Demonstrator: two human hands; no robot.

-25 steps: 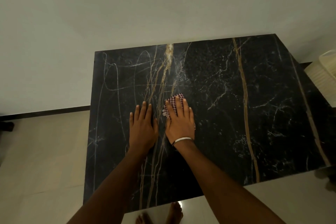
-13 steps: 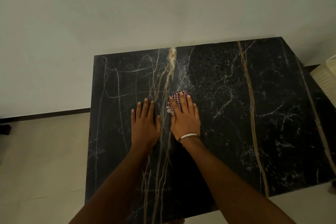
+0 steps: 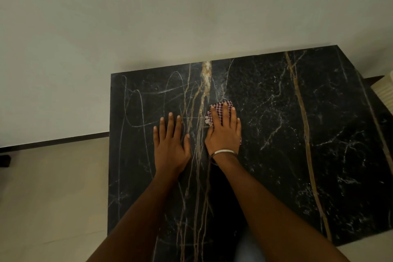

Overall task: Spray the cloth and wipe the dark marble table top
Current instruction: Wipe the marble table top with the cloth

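The dark marble table top (image 3: 297, 134) with gold and white veins fills the middle and right of the head view. My right hand (image 3: 224, 132), with a silver bangle at the wrist, lies flat on a small red-and-white checked cloth (image 3: 219, 106) and presses it onto the marble near the centre. Only the cloth's far edge and left corner show past my fingers. My left hand (image 3: 170, 144) rests flat on the bare marble just left of it, fingers spread, holding nothing. No spray bottle is in view.
A pale wall (image 3: 191, 17) stands directly behind the table's far edge. Light floor tiles (image 3: 53, 198) and a dark skirting strip (image 3: 53, 140) lie to the left. A ribbed white object (image 3: 385, 89) sits beyond the table's right corner.
My right hand has slid the cloth away from me, toward the far edge. My left hand stays flat on the marble. The camera has tipped so the table sits lower in view.
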